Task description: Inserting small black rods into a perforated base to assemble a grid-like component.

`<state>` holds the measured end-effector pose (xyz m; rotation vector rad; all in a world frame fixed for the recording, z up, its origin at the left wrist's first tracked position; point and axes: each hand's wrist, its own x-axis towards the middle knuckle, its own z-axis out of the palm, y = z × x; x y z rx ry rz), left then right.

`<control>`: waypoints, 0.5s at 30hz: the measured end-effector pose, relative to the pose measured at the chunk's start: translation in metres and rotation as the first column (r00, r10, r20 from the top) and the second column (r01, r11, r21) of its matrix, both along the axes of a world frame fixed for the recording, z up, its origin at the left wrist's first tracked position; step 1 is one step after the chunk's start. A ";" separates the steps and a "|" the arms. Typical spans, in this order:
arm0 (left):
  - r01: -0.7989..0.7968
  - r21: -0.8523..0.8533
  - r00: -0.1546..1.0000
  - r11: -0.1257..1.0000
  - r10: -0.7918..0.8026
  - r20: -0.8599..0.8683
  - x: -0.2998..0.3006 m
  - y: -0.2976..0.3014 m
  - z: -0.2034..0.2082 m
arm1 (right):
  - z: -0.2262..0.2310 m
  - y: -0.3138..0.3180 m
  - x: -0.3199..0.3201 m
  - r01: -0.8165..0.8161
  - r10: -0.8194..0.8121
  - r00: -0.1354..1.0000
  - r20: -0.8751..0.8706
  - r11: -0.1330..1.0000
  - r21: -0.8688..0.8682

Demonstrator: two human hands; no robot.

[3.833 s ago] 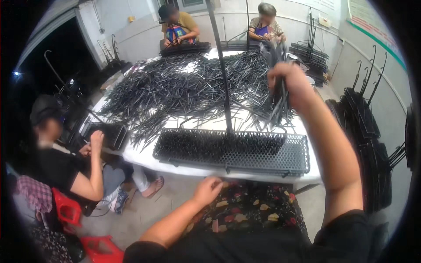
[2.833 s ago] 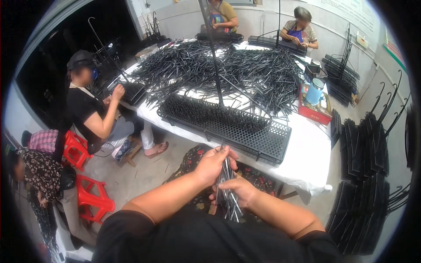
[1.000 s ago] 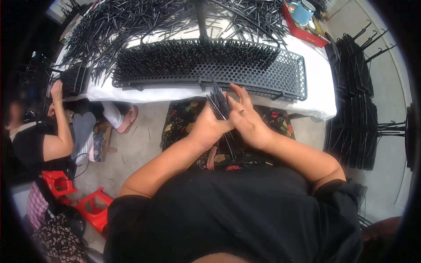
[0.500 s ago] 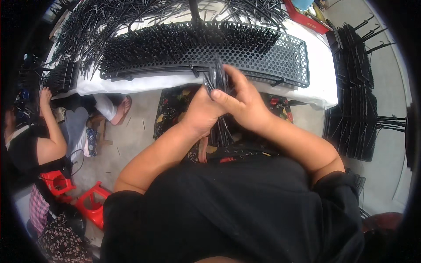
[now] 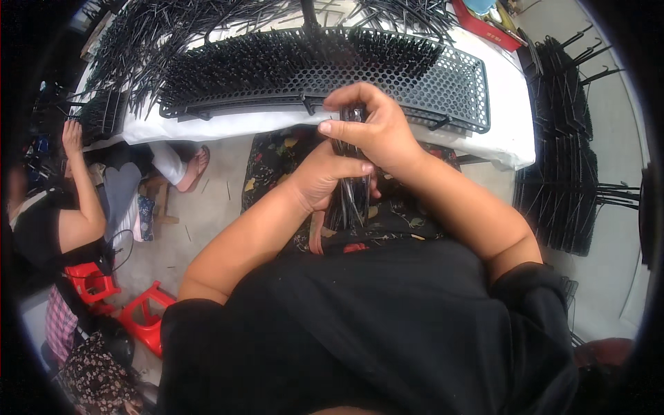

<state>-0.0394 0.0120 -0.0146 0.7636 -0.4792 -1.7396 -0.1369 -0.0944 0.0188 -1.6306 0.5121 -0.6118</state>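
Note:
A bundle of thin black strips (image 5: 351, 200) stands roughly upright in front of my body, over a dark floral cloth. My left hand (image 5: 328, 173) is closed around its middle, with the thumb across the front. Higher up, my right hand (image 5: 380, 131) curls around the upper end from the right; its thumb crosses in front and its index finger arches over the far side. Just beyond my hands, a long black perforated rack (image 5: 332, 83) lies on the white-covered table (image 5: 228, 131). Black strips stand packed in its holes on the left and middle, while holes show bare toward the right.
Loose black strips (image 5: 149, 52) are heaped on the table's far left. A red box (image 5: 487, 28) sits at the far right. Stacked black racks (image 5: 560, 145) with hooks line the right side. At left, another person's arm (image 5: 86, 180) reaches up near red stools (image 5: 149, 318).
My right hand has shifted up to the bundle's top end. The left thumb now lies across the bundle, whose top ends no longer stick out far above my hands.

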 end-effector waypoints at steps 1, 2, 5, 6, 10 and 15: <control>-0.009 0.011 0.998 1.000 0.009 -0.066 -0.001 0.000 -0.002 | -0.004 0.000 0.000 0.020 -0.019 1.000 0.010 1.000 -0.003; -0.016 0.023 0.991 1.000 0.019 -0.132 -0.002 0.000 -0.003 | -0.006 0.000 -0.001 0.039 -0.039 0.999 0.020 0.999 -0.007; -0.039 0.100 0.959 0.994 0.066 -0.274 -0.005 0.004 0.002 | -0.010 0.001 -0.007 -0.006 0.008 0.998 -0.067 0.999 0.040; -0.039 0.100 0.959 0.994 0.066 -0.274 -0.003 0.004 -0.001 | -0.010 0.002 -0.008 -0.011 0.015 0.988 -0.152 1.000 0.026; 0.052 0.018 0.985 0.998 -0.049 -0.164 0.001 0.002 -0.006 | -0.009 0.000 -0.005 0.053 -0.051 0.997 0.058 0.998 -0.033; 0.095 0.037 0.995 0.995 -0.093 -0.031 0.002 0.004 -0.008 | -0.015 -0.003 -0.007 -0.037 0.029 0.999 -0.033 0.959 -0.282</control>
